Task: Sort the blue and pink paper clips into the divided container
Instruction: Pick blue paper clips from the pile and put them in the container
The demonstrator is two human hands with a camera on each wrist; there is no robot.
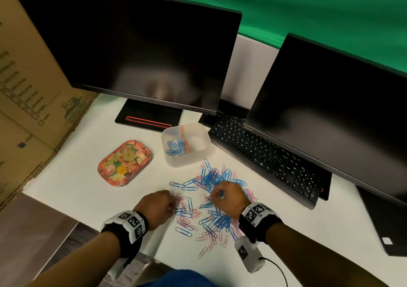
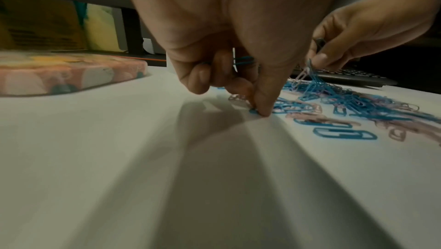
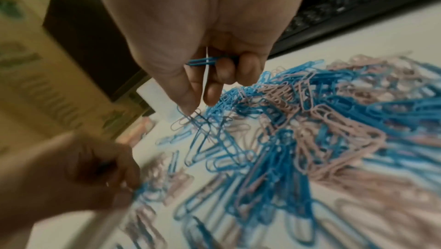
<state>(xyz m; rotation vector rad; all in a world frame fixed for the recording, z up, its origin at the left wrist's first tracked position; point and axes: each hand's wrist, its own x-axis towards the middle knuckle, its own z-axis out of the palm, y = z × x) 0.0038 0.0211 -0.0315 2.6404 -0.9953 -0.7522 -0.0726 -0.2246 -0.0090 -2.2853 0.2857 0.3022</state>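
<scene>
A tangled pile of blue and pink paper clips [image 1: 217,189] lies on the white table. Behind it stands the translucent divided container [image 1: 198,154]; its left compartment holds blue clips [image 1: 175,146]. My left hand [image 1: 172,208] is at the pile's left edge. It keeps blue clips [image 2: 243,60] in its curled fingers while thumb and forefinger pinch a blue clip [image 2: 253,111] on the table. My right hand [image 1: 212,198] is over the pile's middle. It holds blue clips [image 3: 210,60] in its curled fingers and lifts a tangle of clips [image 3: 190,119] with its thumb and forefinger.
A flowered tin [image 1: 124,162] lies left of the container. A black keyboard [image 1: 264,154] runs along the right of the pile, under a monitor [image 1: 330,110]. A second monitor [image 1: 141,51] stands behind. A cardboard box [image 1: 26,88] walls the left side.
</scene>
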